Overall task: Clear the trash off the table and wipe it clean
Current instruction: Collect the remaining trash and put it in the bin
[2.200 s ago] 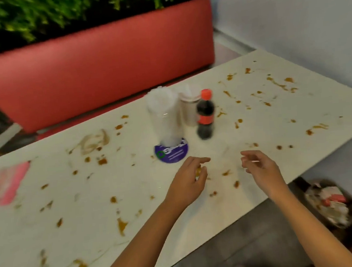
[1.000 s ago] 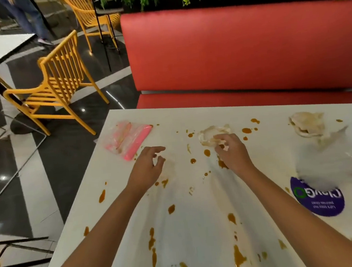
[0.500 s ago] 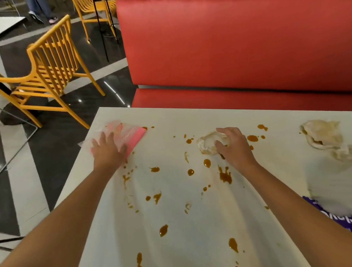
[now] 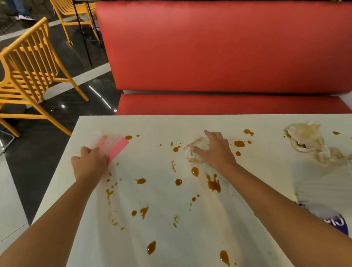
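The left hand [image 4: 90, 162] lies at the table's [image 4: 170, 123] left edge, its fingers bent down over the near corner of a pink wrapper [image 4: 114, 147] and holding it. The fingertips are hidden under the knuckles. The rest of the wrapper sticks out beyond them, toward the far right.

The right hand [image 4: 215, 150] sits on a crumpled napkin [image 4: 194, 152] near the middle of the table. Its fingers curl over the far side and the thumb presses the near left side, so the napkin is gripped between them.

Brown stains [image 4: 214, 184] dot the table between the two hands, beside both thumbs and back along the forearms toward the near edge.

Well to the right of the right fingers lies a second napkin [image 4: 304, 138], soiled and spread open. Just nearer than it is blurred clear plastic [image 4: 339, 183] above a purple sticker [image 4: 336, 224].

Past the fingers, beyond the table's far edge, runs a red bench [image 4: 227, 51]. A yellow chair [image 4: 26, 67] stands on the floor to the far left.
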